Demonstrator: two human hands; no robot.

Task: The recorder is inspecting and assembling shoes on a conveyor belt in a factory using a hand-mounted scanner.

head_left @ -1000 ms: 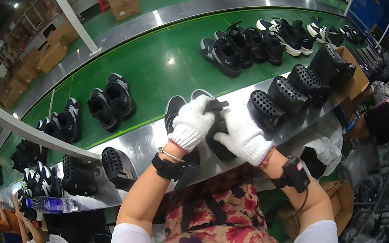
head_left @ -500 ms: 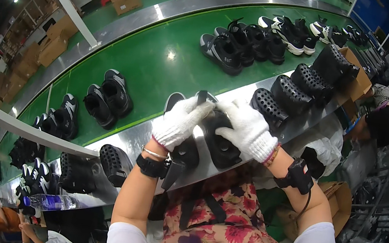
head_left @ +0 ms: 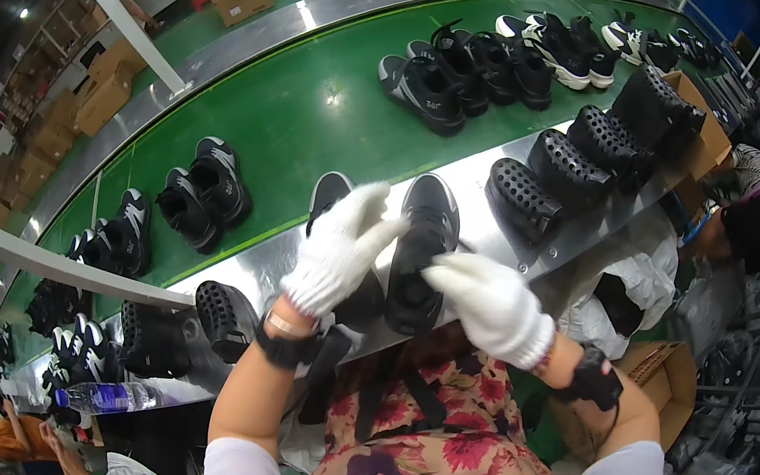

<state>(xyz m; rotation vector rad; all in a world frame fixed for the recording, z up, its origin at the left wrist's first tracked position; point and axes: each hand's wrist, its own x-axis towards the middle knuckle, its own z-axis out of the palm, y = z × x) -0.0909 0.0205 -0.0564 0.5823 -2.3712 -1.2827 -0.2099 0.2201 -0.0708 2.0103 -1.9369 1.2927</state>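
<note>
Two dark grey-and-black sneakers stand side by side on the metal ledge before me. The right sneaker (head_left: 428, 225) shows its grey toe and black upper, toe pointing away. My left hand (head_left: 344, 250), in a white knit glove, is open beside it, thumb and fingers apart. It partly hides the left sneaker (head_left: 330, 193). My right hand (head_left: 493, 304), also gloved, is open with fingers stretched toward the right sneaker's collar; whether the fingertips touch it is unclear. A thin dark strip shows by those fingers.
Black perforated shoe forms (head_left: 523, 198) line the ledge on the right; another form (head_left: 225, 321) stands left. Paired sneakers (head_left: 210, 188) sit on the green conveyor (head_left: 311, 109). A water bottle (head_left: 106, 396) lies at lower left. A co-worker (head_left: 746, 223) bends beside a carton at right.
Both hands have come apart from the right sneaker's tongue area. My left hand has moved slightly left, my right hand down and right; the sneaker's toe is now uncovered.
</note>
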